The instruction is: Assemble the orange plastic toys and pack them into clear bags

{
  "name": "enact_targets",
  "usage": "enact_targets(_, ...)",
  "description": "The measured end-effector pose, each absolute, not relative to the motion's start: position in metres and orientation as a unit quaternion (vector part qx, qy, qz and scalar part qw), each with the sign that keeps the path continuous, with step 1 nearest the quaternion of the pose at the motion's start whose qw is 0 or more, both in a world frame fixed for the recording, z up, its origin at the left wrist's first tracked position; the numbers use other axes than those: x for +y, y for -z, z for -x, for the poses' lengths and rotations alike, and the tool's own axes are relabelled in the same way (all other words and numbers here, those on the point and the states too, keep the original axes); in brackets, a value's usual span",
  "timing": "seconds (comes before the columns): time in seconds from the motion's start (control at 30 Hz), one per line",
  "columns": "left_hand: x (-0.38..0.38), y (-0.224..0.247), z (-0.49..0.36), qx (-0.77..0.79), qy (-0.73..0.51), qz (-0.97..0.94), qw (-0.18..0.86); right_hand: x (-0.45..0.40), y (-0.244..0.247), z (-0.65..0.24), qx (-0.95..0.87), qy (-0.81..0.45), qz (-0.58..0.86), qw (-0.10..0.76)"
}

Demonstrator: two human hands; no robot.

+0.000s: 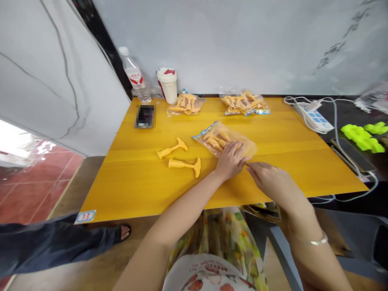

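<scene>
A clear plastic bag with several yellow-orange plastic pieces inside lies on the yellow table. My left hand rests on the bag's near right part, its fingers spread over the pieces. To its right, my right hand has thumb and fingertips pinched together by the bag's near edge; what they hold is too small to make out. Left of the bag lie two loose T-shaped yellow pieces, one behind the other.
Along the back stand a water bottle and white cup, beside two filled bags. A phone lies at left. A power strip, cables and green pieces are at right. Someone's leg shows lower left.
</scene>
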State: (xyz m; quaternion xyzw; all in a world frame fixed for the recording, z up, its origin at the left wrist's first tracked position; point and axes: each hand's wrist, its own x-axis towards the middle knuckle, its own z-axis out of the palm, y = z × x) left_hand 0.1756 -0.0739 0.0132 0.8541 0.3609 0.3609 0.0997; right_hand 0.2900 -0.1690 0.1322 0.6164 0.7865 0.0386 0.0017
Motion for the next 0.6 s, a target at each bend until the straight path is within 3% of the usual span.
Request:
enact_targets(0.13,-0.070,-0.003,-0.180,0.360,-0.330,-0.869,0.075,-0.171,-0.146,-0.236,0.857,-0.030,-0.510,-0.068)
enact_targets(0.4,-0.077,-0.020,-0.169,0.326,-0.335,-0.880,0.088,-0.108,-0.089,-0.109,0.894,0.009,-0.449,0.016)
enact_targets(0.5,-0.076,-0.017,-0.169,0.322,-0.341,-0.877,0.108,-0.112,-0.091,-0.121,0.905,0.000,-0.423,-0.048)
enact_targets(0.6,-0.072,-0.006,-0.172,0.326,-0.356,-0.865,0.137,-0.139,-0.108,-0.161,0.880,0.016,-0.442,-0.174)
